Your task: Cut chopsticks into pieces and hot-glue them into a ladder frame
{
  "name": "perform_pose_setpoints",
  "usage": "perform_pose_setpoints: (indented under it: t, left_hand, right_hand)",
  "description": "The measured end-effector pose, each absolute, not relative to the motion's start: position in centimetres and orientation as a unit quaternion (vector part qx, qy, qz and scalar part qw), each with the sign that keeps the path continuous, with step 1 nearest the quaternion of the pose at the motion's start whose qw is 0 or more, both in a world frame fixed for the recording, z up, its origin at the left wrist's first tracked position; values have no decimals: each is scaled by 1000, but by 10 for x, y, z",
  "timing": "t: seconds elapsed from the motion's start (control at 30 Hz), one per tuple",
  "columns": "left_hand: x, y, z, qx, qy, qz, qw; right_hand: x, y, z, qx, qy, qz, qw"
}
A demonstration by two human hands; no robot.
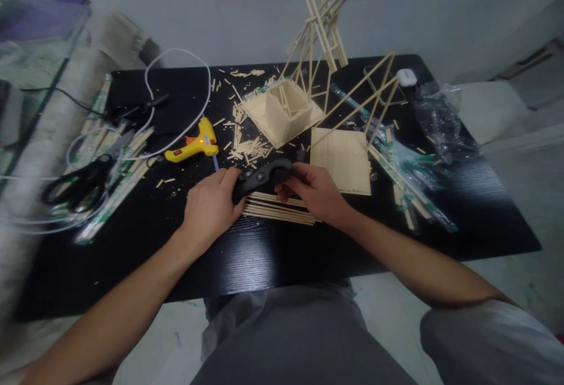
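Observation:
My left hand [210, 204] is closed around the handle end of a black cutter [263, 177]. My right hand [314, 190] grips the tool's other end, fingers curled over it. Under both hands lies a row of thin wooden sticks [278, 207] flat on the black table [273, 255]. A flat panel of glued sticks [342, 158] lies just right of my right hand. A small open box of sticks [282, 111] stands behind the tool, with a tall stick framework [324, 26] rising above it.
A yellow glue gun [194, 145] with a white cord [185, 73] lies left of the box. Black scissors [79, 182] and wrapped stick packs [112, 188] sit at the left. Cut stick scraps [247, 147] litter the middle. Plastic wrappers [440, 120] and a white case [406, 76] lie at right.

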State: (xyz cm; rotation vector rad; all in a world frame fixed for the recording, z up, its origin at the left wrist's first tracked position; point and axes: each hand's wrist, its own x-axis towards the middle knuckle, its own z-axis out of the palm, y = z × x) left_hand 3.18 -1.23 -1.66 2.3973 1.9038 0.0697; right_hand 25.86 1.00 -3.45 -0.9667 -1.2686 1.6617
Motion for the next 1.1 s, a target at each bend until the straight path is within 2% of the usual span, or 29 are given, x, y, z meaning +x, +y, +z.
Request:
perform_pose_setpoints:
  t: [1.1]
  left_hand:
    - [34,-13,-14,771,635,-29,40]
  right_hand:
    - [258,8,-36,-386,-501,653,417]
